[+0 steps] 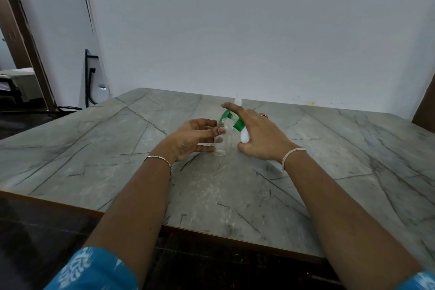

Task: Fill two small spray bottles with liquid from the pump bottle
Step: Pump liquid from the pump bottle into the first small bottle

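Note:
A small clear spray bottle (220, 146) stands uncapped on the grey marble table (117, 148), and my left hand (193, 138) holds it with the fingertips round its body. My right hand (261, 135) grips a white pump bottle (244, 136) with a green pump head (231, 118), tilted to the left. Its forefinger lies on top of the pump, and the green nozzle points into the small bottle's open neck. A second pale small bottle (237, 101) stands behind the hands near the wall, mostly hidden.
The table's front edge (211, 235) runs close to my body. A white wall rises right behind the table. A black chair frame (89, 82) and a doorway stand to the far left.

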A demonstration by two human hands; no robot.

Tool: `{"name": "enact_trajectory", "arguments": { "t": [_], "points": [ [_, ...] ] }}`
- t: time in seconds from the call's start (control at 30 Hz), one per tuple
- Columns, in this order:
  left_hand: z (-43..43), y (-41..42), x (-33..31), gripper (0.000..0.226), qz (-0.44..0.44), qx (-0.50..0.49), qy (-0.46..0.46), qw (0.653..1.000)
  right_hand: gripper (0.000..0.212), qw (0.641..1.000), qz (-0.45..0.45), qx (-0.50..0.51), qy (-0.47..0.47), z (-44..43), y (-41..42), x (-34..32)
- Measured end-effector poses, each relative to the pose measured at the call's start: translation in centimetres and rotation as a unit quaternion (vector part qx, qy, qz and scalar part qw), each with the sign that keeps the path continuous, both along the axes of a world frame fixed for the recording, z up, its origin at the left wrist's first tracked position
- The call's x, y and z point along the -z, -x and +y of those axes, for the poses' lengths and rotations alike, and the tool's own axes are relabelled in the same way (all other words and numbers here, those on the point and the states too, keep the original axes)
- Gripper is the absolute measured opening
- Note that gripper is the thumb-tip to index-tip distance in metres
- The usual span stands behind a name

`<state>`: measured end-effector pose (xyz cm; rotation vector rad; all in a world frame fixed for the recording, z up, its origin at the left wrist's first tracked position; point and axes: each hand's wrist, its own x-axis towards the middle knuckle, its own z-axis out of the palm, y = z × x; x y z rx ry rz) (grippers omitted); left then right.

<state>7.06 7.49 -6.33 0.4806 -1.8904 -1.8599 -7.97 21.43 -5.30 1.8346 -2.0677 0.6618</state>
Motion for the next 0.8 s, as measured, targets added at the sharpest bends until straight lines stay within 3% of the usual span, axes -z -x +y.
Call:
{"name": "enact_trajectory", "arguments": {
  "t": [0.1,0.43,0.8],
  "points": [
    [-0.02,0.03,-0.02,0.051,-0.003,0.001,0.002,1.000,0.094,1.000,0.014,-0.005,-0.008,0.20,0.05,-0.22],
    [-0.14,0.01,-0.08,0.055,-0.008,0.005,0.000,1.000,0.067,0.999,-0.029,-0.016,0.006,-0.63,-0.21,-0.04],
    [-0.06,0.13,-0.11,0.054,-0.010,-0.002,0.000,1.000,0.094,0.998,0.061,0.015,-0.023,0.07,-0.27,-0.43]
  ]
}}
